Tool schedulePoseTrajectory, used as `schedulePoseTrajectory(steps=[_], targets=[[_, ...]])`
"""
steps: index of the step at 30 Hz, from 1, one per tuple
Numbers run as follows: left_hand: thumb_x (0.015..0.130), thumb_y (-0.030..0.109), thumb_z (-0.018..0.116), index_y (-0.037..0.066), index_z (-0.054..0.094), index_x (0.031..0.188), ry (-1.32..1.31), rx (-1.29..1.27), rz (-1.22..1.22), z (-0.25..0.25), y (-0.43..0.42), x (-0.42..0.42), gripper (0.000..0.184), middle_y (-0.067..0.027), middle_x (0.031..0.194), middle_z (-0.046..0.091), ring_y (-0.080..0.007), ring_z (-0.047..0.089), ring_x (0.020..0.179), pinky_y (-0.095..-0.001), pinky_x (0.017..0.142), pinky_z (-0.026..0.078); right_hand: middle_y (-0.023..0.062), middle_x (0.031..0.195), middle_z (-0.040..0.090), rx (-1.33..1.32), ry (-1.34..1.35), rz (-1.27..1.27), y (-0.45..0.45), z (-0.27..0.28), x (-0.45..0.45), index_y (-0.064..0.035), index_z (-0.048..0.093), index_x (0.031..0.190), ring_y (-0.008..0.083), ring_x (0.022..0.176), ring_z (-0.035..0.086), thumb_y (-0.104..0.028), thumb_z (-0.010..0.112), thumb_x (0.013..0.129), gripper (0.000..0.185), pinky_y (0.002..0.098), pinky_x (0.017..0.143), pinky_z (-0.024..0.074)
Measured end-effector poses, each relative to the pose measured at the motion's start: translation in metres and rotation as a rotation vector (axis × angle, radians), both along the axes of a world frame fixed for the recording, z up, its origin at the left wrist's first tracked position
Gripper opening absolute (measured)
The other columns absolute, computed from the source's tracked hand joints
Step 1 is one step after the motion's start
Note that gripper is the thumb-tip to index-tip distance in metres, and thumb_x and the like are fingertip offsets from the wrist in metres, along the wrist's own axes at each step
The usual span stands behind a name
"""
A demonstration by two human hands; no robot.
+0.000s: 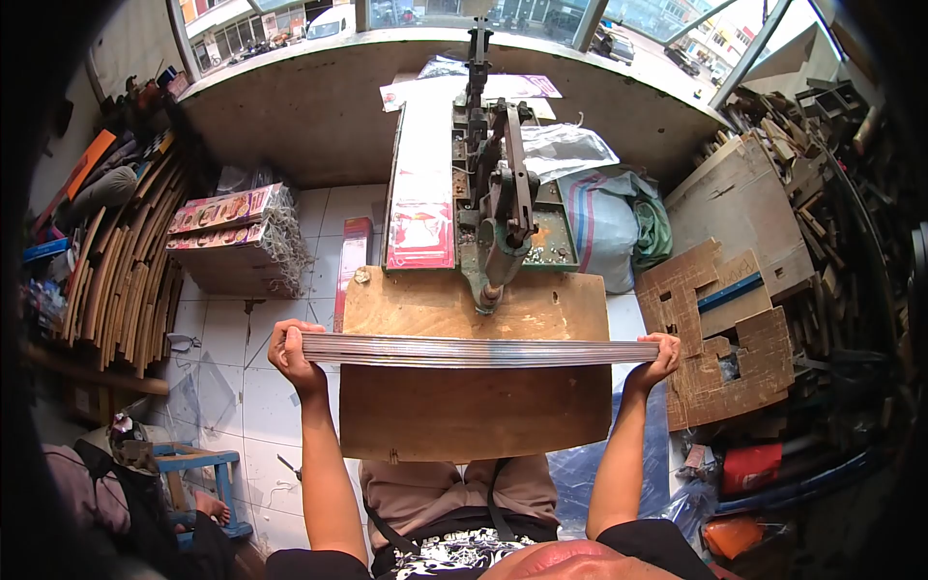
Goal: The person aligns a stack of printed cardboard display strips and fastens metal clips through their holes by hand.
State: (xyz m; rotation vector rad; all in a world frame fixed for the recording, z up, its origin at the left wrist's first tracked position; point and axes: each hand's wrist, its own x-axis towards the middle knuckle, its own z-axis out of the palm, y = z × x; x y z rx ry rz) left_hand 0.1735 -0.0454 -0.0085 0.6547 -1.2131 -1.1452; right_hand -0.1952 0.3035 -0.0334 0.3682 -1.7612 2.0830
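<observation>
My left hand grips one end of a stack of long, thin sheets, seen edge-on. At the other end, my right hand has its fingers closed around the same stack. The sheets run level from hand to hand above a wooden board; whether they touch it I cannot tell. Just past the board stands a metal lever press. To its left lie flat sheets with a white and red surface, and to its right is a green tray with small loose pieces.
Boxes with printed tops stand on the tiled floor to the left, near stacked wooden boards. A white sack leans right of the press. Cut-out wooden panels lie farther right. Another person's foot rests by a blue stool.
</observation>
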Motion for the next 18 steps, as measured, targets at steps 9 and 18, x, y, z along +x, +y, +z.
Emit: schedulePoseTrajectory(steps=[9, 18], targets=[[0.091, 0.014, 0.046, -0.001, 0.053, 0.079, 0.018, 0.003, 0.002, 0.0005, 0.0005, -0.0008, 0.020, -0.0073, 0.070, 0.052, -0.0180, 0.057, 0.063, -0.0313, 0.062, 0.049, 0.0064, 0.073, 0.051, 0.007, 0.000, 0.010, 0.0020, -0.0034, -0.0017, -0.0035, 0.051, 0.076, 0.0161, 0.063, 0.053, -0.025, 0.044, 0.091, 0.027, 0.0318, 0.064, 0.0511], [0.091, 0.014, 0.046, -0.002, 0.052, 0.079, 0.025, -0.006, -0.002, -0.0001, 0.0000, -0.0013, 0.021, -0.0070, 0.070, 0.051, -0.0176, 0.057, 0.062, -0.0309, 0.061, 0.049, 0.0067, 0.073, 0.051, 0.000, -0.017, 0.005, -0.0002, 0.0006, 0.0014, -0.0035, 0.051, 0.077, 0.0162, 0.063, 0.054, -0.025, 0.044, 0.090, 0.026, 0.0323, 0.064, 0.0513]])
